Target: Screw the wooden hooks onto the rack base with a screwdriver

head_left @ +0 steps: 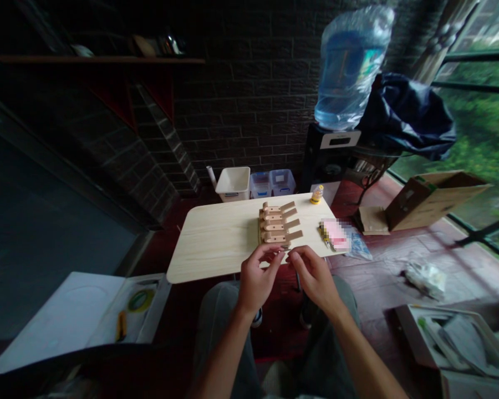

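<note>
A light wood-grain tabletop [216, 238] lies in front of me, and a row of several pale wooden clip-like pieces [276, 224] sits on a wooden base near its right side. My left hand [258, 280] and my right hand [310, 277] are raised at the table's front edge, with their fingertips close together just below the row. Something small may lie between the fingertips, but it is too small to tell. A pink pack [335, 234] and a thin pen-like tool [324, 235] lie at the right edge, and a small yellow-capped bottle [316, 194] stands at the back.
Behind the table stand a white bin [233, 183] and two clear plastic boxes [271, 184]. A cardboard box [432, 200] stands on the floor at right. Open trays [125, 310] [453, 343] lie low on both sides. A large water jug [349, 69] stands above.
</note>
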A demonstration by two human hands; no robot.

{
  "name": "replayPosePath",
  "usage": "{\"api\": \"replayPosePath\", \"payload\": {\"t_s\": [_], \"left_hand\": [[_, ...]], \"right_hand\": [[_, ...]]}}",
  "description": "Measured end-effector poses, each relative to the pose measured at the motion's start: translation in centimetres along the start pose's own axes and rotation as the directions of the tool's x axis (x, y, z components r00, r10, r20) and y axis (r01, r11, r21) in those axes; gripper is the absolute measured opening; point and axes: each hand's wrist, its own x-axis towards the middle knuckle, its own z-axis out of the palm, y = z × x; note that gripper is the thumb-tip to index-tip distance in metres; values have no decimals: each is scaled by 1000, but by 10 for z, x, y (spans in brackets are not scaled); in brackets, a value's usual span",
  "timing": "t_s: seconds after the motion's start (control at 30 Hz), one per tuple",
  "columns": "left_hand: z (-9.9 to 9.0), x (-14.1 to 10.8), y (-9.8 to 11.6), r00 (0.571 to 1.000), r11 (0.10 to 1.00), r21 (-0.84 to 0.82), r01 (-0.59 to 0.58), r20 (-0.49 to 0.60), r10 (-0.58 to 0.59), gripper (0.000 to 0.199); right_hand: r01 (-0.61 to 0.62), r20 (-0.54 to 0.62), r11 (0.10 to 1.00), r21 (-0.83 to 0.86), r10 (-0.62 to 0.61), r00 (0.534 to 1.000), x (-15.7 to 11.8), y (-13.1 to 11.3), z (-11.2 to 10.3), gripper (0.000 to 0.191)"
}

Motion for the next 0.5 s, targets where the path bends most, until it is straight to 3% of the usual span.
{"api": "replayPosePath", "payload": {"t_s": [0.27,0.5], "left_hand": [[-10,-5,18,987,978,134,-159,37,156,12],[-15,-7,25,995,997,39,-72,65,69,18]], "right_hand": [[98,98,991,-87,-89,991,4,-24,-7,32],[233,199,959,-161,-200,959,3,-42,-16,22]]}}
